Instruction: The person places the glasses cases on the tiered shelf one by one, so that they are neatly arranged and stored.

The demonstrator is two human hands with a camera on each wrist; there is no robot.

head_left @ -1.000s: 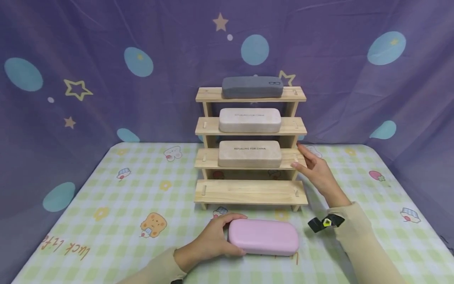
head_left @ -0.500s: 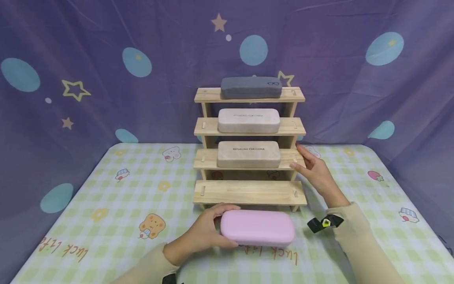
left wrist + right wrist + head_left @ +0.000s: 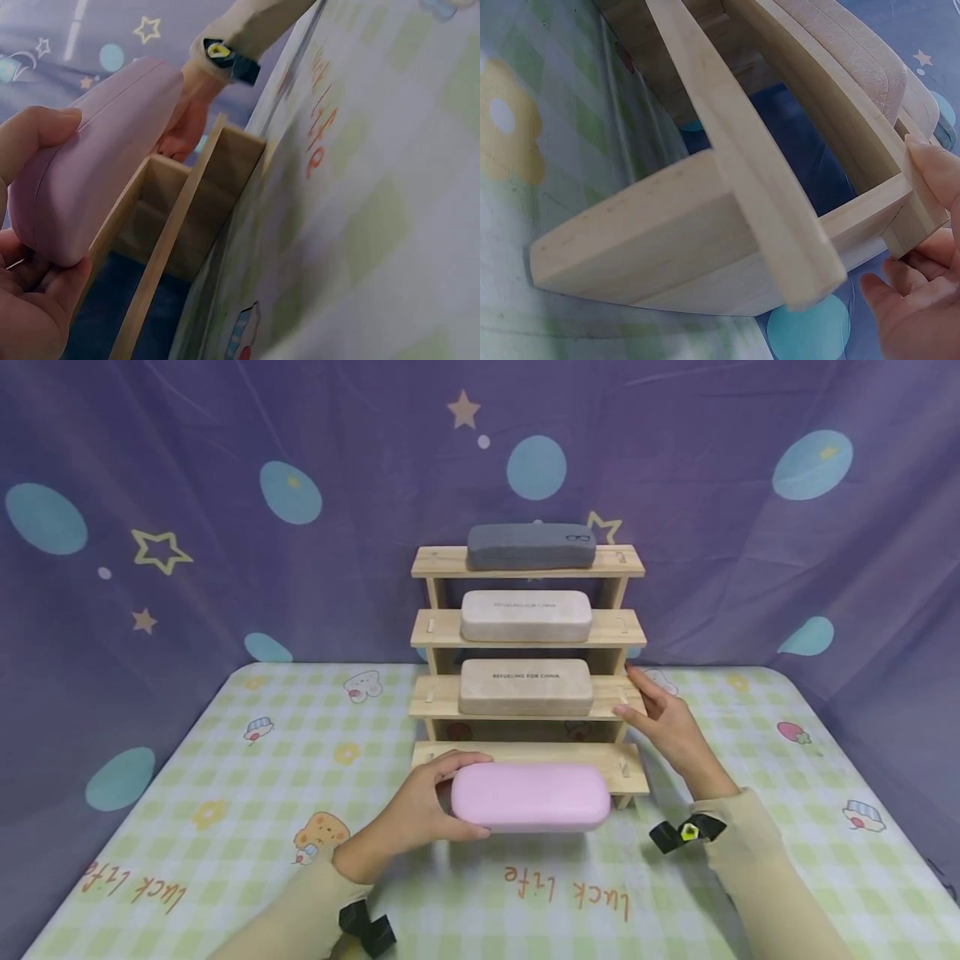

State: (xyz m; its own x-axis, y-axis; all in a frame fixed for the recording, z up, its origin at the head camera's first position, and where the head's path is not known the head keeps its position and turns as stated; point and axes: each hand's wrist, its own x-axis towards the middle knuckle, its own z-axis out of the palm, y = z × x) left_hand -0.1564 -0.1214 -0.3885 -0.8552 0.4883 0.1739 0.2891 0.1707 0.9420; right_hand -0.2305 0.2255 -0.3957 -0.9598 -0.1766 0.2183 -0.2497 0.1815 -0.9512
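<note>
My left hand (image 3: 420,802) grips a pink glasses case (image 3: 531,797) by its left end, thumb on the near side and fingers on the far side. In the head view the case overlaps the lowest step of a wooden tiered display rack (image 3: 622,768); in the left wrist view the case (image 3: 97,150) is in the air. My right hand (image 3: 671,727) pinches the right end of the rack's second step from the bottom; in the right wrist view, the thumb lies on top of that board (image 3: 922,199) and the fingers are under it.
On the upper steps sit a beige case (image 3: 525,689), a whitish case (image 3: 525,617) and, topmost, a grey-blue case (image 3: 531,547). The rack stands on a green checked tablecloth (image 3: 262,810). A purple curtain (image 3: 360,568) hangs behind and along the sides.
My left hand has lifted the pink glasses case off the tablecloth and carried it forward and slightly left, over the lowest step. My right hand stays on the rack.
</note>
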